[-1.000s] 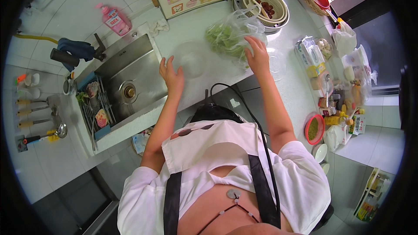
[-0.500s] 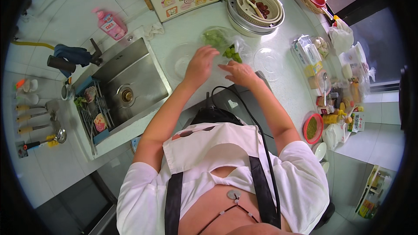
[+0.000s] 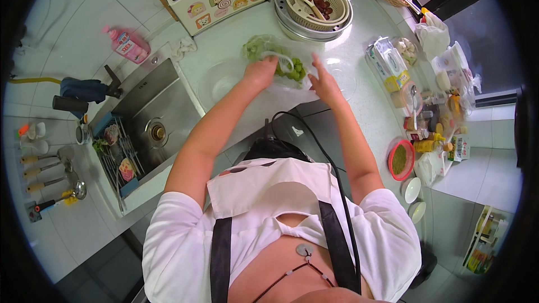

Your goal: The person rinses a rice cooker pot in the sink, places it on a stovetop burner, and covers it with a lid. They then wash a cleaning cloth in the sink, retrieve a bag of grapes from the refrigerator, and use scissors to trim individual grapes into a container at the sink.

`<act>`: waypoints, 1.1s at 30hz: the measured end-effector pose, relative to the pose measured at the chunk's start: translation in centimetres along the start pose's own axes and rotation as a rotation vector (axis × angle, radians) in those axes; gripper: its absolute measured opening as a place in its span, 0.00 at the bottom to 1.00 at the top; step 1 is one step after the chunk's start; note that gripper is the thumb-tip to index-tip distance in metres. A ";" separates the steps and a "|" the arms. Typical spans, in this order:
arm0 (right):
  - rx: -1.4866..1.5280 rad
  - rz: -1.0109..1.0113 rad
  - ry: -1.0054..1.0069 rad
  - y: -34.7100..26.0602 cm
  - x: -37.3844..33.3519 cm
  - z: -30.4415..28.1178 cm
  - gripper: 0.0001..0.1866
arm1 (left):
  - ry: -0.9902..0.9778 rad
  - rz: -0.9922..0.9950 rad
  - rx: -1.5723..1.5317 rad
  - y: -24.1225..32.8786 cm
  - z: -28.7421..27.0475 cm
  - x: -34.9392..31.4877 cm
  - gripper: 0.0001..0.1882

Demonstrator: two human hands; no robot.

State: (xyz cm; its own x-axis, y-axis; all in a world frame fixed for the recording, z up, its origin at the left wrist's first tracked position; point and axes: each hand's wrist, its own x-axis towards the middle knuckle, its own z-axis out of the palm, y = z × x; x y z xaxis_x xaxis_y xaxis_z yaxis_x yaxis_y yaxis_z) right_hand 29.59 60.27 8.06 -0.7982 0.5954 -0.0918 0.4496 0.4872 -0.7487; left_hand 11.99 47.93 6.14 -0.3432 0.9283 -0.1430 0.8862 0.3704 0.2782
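Note:
A clear plastic bag (image 3: 267,45) holding green grapes (image 3: 292,70) lies on the counter in front of me. My left hand (image 3: 261,73) is closed on the bag's near side, and a white strip of the plastic loops up beside its fingers. At the bag's right edge is my right hand (image 3: 325,83), its thumb and forefinger spread apart; whether the other fingers touch the plastic I cannot tell. A clear round plastic dish (image 3: 219,85) sits left of the bag. Another clear dish lies partly hidden behind my right hand.
To the left is a steel sink (image 3: 147,101) with a dish rack and a pink soap bottle (image 3: 128,45). A chopstick holder (image 3: 219,0) and stacked strainers (image 3: 314,8) with dark red fruit stand at the back. Jars and a red bowl (image 3: 401,159) line the right side.
My left hand has come down onto the bag and taken hold of it. The bag is spread wider toward my right hand, which has moved slightly right. The view has shifted a little.

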 end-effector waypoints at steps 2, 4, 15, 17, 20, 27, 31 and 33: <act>0.164 0.167 0.018 -0.9 1.2 -1.2 0.36 | 0.132 -0.072 -0.012 -0.7 -0.5 0.0 0.31; 0.125 0.190 0.065 -0.5 2.8 -1.9 0.40 | 0.156 -0.217 -0.084 -1.5 -1.8 0.5 0.36; -0.156 -0.310 -0.097 -1.3 6.0 -0.4 0.32 | 0.365 -0.149 -0.179 -2.8 -2.1 1.8 0.24; -0.308 -0.347 -0.069 -0.9 6.1 -0.3 0.34 | 0.412 -0.130 -0.247 -2.4 -1.4 1.9 0.22; -0.417 -0.200 -0.099 -0.8 6.0 -0.8 0.34 | 0.462 -0.120 -0.215 -2.6 -0.3 2.4 0.16; -0.546 -0.194 -0.086 0.0 4.9 -1.5 0.34 | 0.440 0.028 -0.017 -2.5 0.3 3.1 0.08; -0.537 -0.306 -0.073 1.2 3.9 -0.6 0.32 | 0.465 0.180 0.063 -2.4 0.7 3.7 0.10; -0.498 -0.291 -0.078 1.3 3.6 -0.5 0.31 | 0.475 0.191 0.081 -2.6 0.8 4.3 0.11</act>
State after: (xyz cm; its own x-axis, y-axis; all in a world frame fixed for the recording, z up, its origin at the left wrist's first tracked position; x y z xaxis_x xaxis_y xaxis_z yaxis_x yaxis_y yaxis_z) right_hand 27.53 63.36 7.08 -0.9358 0.3524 0.0093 0.3267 0.8768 -0.3530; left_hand 8.42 50.89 4.06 -0.2599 0.8980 0.3551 0.9616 0.2071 0.1800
